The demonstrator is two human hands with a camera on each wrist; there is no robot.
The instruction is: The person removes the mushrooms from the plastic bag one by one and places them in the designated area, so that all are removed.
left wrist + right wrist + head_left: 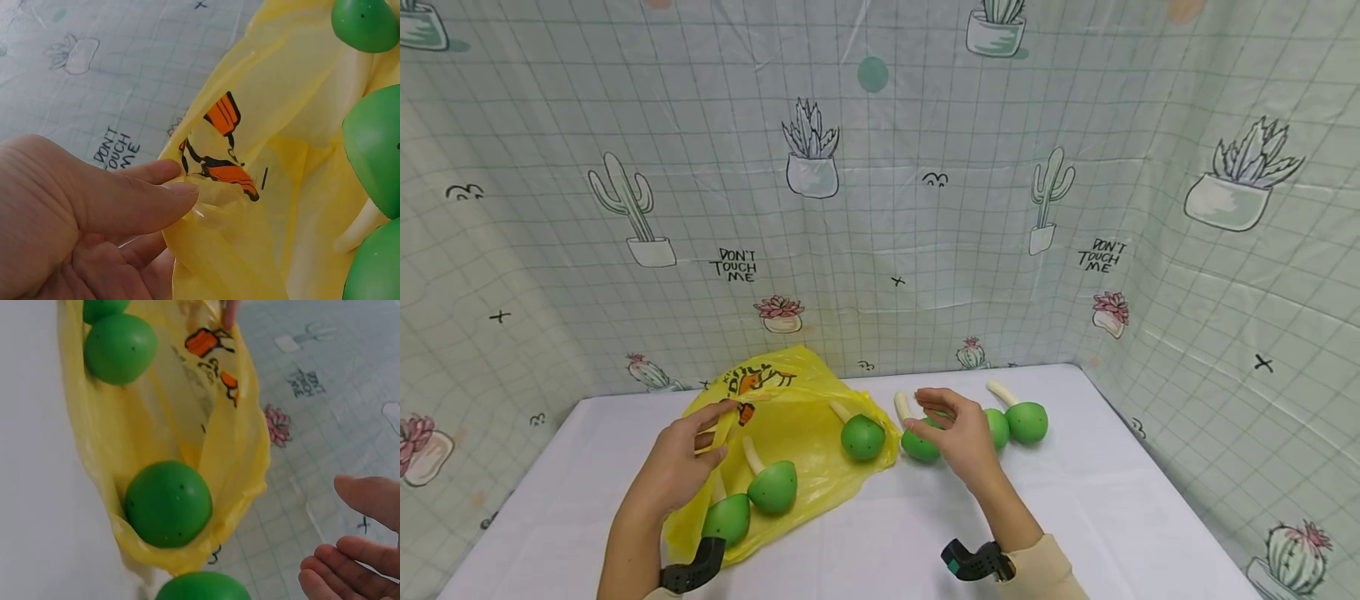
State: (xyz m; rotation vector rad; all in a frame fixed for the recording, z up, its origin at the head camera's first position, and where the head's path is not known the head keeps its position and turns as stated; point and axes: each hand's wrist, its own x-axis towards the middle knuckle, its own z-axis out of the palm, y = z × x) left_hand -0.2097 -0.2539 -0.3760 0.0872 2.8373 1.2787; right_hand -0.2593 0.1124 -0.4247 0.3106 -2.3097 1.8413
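A yellow plastic bag [816,479] lies on its side, its mouth facing me. My left hand [673,458] pinches the bag's left rim between thumb and fingers, as the left wrist view also shows. Inside the bag are a mushroom-like piece with a green cap and pale stem [772,488], a second one [727,520] and, at the right end, a third [862,437]. My right hand [961,437] hovers with loosely bent fingers, holding nothing. Around it are three more such pieces: a near one [919,447], a partly hidden one [998,429] and a right one [1027,422].
A white-covered table [1075,517] bears everything. Behind it and at both sides hangs a gridded curtain [895,225] printed with cacti. Each wrist wears a black strap, the left one [696,567] close to a green cap.
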